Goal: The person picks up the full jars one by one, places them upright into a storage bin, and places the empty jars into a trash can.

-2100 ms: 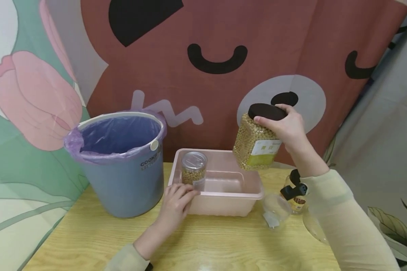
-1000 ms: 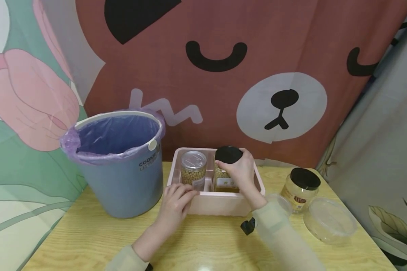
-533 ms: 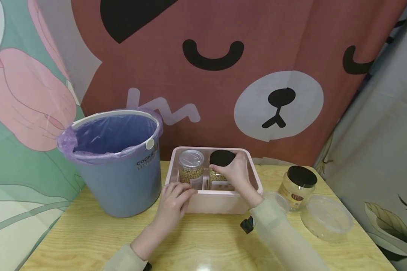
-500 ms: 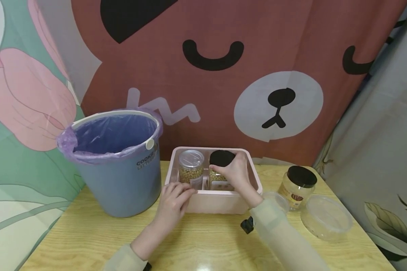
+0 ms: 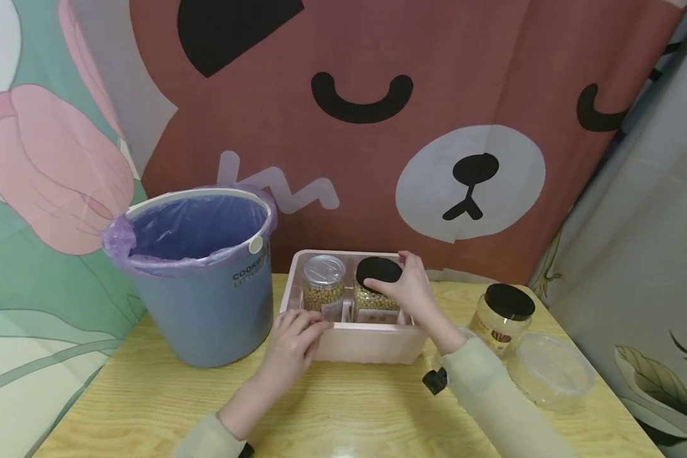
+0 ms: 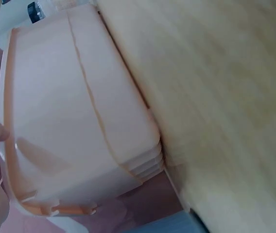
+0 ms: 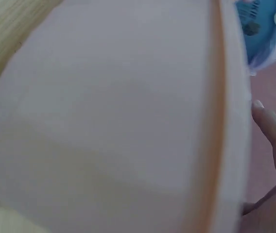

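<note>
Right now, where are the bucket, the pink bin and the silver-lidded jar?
Bucket (image 5: 203, 315): head view, outer wall.
Pink bin (image 5: 369, 344): head view, front wall.
Silver-lidded jar (image 5: 323, 294): head view, clear side.

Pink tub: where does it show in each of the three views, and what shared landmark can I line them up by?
Head: the pink tub sits just below centre.
Left wrist: the pink tub takes up most of the left half, top to bottom.
Right wrist: the pink tub, blurred, fills most of the picture.
Landmark: the blue bucket, left of centre in head, top right in right wrist, apparently the blue patch at left wrist's bottom edge.
</note>
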`<state>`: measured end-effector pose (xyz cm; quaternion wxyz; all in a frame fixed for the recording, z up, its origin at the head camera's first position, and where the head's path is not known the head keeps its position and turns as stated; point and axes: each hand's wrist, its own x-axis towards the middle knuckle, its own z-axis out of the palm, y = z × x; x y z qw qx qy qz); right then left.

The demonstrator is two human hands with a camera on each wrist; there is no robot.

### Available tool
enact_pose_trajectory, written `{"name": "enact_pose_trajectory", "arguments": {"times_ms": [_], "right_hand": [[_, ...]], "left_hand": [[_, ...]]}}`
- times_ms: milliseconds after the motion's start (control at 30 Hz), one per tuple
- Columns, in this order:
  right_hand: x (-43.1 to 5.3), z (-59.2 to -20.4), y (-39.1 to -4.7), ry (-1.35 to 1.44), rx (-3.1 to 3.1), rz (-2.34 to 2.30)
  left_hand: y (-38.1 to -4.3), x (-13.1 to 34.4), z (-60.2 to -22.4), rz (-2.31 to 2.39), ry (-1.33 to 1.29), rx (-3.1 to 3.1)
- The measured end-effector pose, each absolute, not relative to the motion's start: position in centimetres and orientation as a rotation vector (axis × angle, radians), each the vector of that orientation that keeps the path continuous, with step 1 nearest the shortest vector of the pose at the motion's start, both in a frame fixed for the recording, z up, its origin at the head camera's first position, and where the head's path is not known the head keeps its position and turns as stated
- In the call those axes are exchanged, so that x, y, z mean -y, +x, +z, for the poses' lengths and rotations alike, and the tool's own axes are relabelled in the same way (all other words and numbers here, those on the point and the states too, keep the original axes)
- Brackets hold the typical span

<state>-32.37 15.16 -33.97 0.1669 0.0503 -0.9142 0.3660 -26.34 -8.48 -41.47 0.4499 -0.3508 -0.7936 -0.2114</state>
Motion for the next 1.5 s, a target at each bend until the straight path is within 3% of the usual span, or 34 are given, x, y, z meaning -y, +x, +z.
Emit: {"name": "enact_pose_trajectory", "arguments": {"times_ms": [267,700,1000,1500], "right_hand": [[-18.8,-32.1,-29.4,0.295,2.497,0.989],[-27.8,-32.4,-24.4,0.376,2.465,1.032],[-31.2,-37.3,-22.7,0.441,2.444,1.077],[-31.4,-45.0,-23.4,0.368,2.556,1.098]], "left_hand": [[-25.5,9.6,-39.2,-0.468,-0.877,2.01],[-24.5,15.1,-32.4,-0.339,-0.621,1.735],[-24.3,18.3,-29.7,-0.357,-0.472,1.634],[-25.7,20.0,-30.9,-0.376,-0.442,1.628]]}}
